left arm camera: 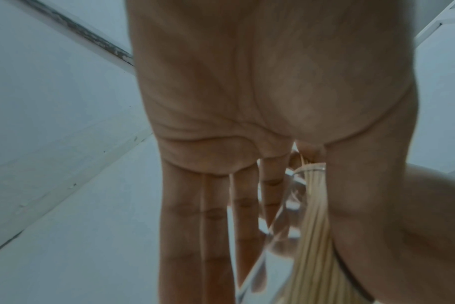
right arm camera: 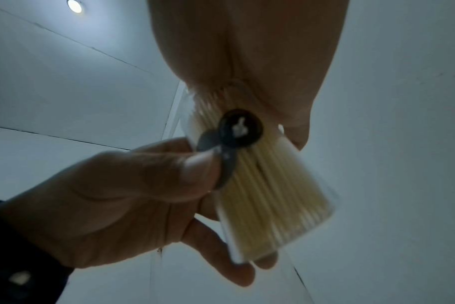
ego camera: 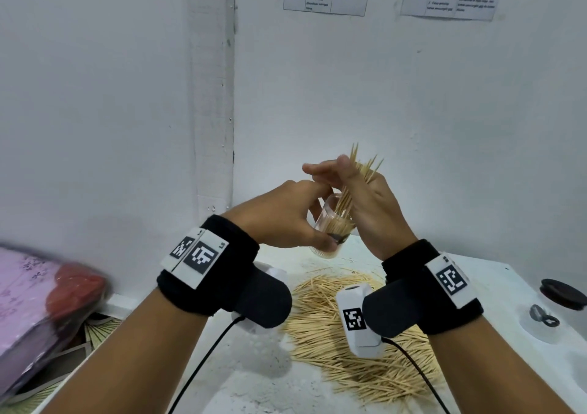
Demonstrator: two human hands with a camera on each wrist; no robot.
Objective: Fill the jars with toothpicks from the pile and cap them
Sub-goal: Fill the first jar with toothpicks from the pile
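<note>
A clear plastic jar [ego camera: 333,226] with a dark label, partly filled with toothpicks, is held tilted above the table by my left hand [ego camera: 298,223], thumb and fingers wrapped round its wall. My right hand [ego camera: 368,200] grips a bundle of toothpicks [ego camera: 365,172] whose lower ends are in the jar's mouth, with the pointed tips sticking up past the fingers. In the right wrist view the jar [right arm camera: 270,195] shows packed toothpicks, and my left thumb [right arm camera: 169,176] lies beside the label. The loose toothpick pile [ego camera: 320,315] lies on the white table below both wrists.
A black round cap [ego camera: 563,293] sits at the table's right edge, and a clear jar [ego camera: 541,318] with a dark label lies beside it. A pink wrapped bundle with something red [ego camera: 63,289] lies off the table's left side. White walls stand close behind.
</note>
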